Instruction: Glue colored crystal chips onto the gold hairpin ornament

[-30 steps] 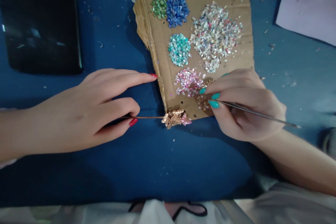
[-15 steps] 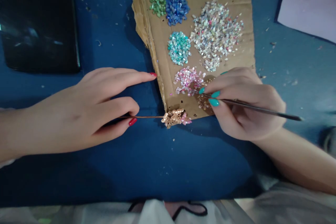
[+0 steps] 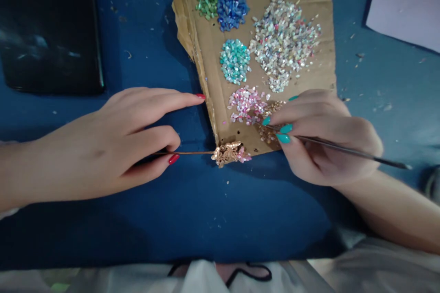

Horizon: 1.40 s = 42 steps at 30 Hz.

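Observation:
My left hand (image 3: 137, 146) pinches the thin stem of a gold hairpin (image 3: 194, 152) between thumb and a bent finger. Its index finger stretches out to the edge of the cardboard (image 3: 237, 135). The hairpin's ornament (image 3: 228, 152), with butterfly-like gold parts and a pink flower at its right end, rests over the cardboard's lower left corner. My right hand (image 3: 325, 135) holds a slim dark tool (image 3: 347, 149) like a pen. The tool's tip is among pink shell chips (image 3: 246, 103). Gold-brown chips (image 3: 275, 107) lie partly hidden under the right fingers.
More chips lie in piles on the cardboard: green (image 3: 206, 1), blue (image 3: 232, 8), turquoise (image 3: 235, 61) and a wide white mixed pile (image 3: 283, 41). A black glossy object (image 3: 51, 32) stands left, a pale lilac sheet (image 3: 405, 9) right. Small scraps dot the blue table (image 3: 192, 219).
My right hand has shifted slightly right, and the tool's rear end has swung right and down. Its tip stays at the pink chips. My left hand and the hairpin have hardly moved.

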Tool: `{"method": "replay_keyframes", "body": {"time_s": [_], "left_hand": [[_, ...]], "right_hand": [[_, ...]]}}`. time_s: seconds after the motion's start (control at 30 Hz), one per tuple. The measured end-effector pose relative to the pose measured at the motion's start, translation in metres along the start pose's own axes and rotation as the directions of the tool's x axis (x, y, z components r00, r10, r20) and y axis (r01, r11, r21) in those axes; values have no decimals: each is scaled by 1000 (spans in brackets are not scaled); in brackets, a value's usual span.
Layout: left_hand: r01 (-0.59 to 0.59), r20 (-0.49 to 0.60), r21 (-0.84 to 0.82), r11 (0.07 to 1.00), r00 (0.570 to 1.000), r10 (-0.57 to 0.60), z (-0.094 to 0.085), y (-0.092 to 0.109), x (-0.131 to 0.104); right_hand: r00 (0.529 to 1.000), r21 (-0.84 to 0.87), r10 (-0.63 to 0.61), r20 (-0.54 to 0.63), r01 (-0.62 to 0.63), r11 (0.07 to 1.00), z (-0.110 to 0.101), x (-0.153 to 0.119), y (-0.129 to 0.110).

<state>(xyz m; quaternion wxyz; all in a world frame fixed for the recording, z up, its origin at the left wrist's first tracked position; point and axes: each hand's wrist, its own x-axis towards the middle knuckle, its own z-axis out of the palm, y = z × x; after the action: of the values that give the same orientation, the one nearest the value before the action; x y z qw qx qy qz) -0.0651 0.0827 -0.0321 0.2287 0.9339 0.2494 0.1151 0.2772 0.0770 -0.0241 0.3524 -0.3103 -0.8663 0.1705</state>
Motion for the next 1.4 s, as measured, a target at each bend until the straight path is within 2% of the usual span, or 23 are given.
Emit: {"method": "replay_keyframes", "body": {"time_s": [0.3,0.53,0.63,0.9,1.3,1.4], "left_hand": [[3,-2,-2,1000,1000,-3,0,-1,-2],[10,6,9,1000,1000,-10,0,-1,-1],[8,9,14,1000,1000,-9,0,-1,-2],[18,10,14,1000,1000,-18,1,-2,-3],[12,12,12,1000,1000,-13,1,-2,-2],[3,9,16,1000,1000,-3,1,-2,-2]], "right_hand": [[991,-38,-129,20,130,991,3,-10,5],[995,-27,-89,43,90,996,-1,-8,4],[997,-10,-74,10,74,997,-1,-5,4],[998,-37,53,-25,-54,998,2,2,-2],[999,-9,39,8,-39,999,1,2,-3],[998,-24,9,58,-7,1000,-4,2,-3]]}}
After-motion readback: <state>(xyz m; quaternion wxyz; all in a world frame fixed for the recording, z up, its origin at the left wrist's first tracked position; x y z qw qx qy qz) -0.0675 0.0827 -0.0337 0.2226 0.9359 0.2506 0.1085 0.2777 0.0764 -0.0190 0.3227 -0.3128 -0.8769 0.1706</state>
